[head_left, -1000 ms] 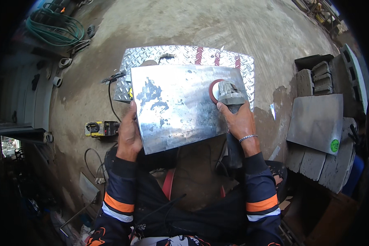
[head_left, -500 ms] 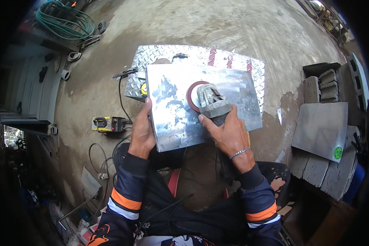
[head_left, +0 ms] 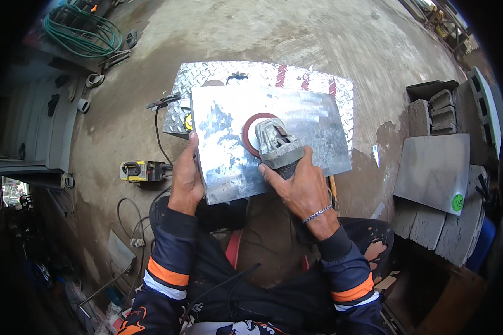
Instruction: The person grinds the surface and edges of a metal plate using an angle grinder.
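Observation:
A shiny metal panel [head_left: 223, 178], marked with dull grey patches, is tilted over my lap. My left hand [head_left: 186, 177] grips its left edge, thumb along the side; the fingers behind are hidden. In my right hand [head_left: 303, 188] is an angle grinder [head_left: 278, 146], held round its body just behind the dusty grey head. Its round reddish-brown sanding disc [head_left: 248, 139] lies against the middle of the panel's face. The far side of the panel overlaps a diamond-plate metal sheet [head_left: 251, 71] with red stripes.
Left on the concrete floor lies a yellow-and-black power tool or battery unit [head_left: 141, 171] beside black cables [head_left: 129, 215]. Grey blocks [head_left: 444, 114] and another flat metal panel [head_left: 433, 170] stand at the right. A coiled green hose [head_left: 84, 36] is far left.
The grinder has slid slightly left and toward me across the panel, my right hand moving with it. My left hand keeps its hold on the edge. The whole view has shifted a little.

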The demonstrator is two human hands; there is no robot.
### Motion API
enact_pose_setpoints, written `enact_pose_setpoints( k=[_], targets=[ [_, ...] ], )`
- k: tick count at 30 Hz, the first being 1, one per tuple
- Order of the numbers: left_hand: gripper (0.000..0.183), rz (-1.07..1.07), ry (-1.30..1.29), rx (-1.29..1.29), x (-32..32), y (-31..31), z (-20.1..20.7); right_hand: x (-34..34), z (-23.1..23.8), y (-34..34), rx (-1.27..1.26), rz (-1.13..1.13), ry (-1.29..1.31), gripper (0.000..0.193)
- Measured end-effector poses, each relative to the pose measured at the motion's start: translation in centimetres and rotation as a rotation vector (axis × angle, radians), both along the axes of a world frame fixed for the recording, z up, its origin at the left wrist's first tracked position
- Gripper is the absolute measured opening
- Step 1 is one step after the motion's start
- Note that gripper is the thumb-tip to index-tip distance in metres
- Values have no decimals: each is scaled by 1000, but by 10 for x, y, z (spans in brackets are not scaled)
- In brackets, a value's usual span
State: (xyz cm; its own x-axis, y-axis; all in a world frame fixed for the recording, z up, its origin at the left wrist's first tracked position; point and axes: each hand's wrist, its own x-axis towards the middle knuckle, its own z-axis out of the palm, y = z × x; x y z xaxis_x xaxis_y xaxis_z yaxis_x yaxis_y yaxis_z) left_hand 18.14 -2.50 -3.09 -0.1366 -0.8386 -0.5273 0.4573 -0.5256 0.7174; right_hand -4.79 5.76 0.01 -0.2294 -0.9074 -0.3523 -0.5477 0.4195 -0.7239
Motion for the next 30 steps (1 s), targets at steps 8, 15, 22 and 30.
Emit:
enact_pose_setpoints(
  k=[8,15,22,30],
  targets=[
    [54,-15,-88,-29,1,-12,0,-66,-48,4,18,-227,137,84],
    [54,-14,-128,-40,3,-13,-3,-82,-63,2,39,-302,146,88],
    [55,-47,-88,-26,11,-15,-11,-27,-23,2,4,-52,-18,81],
    [55,-58,-75,-37,12,-20,-16,-76,-58,-1,34,-239,104,91]
  ],
)
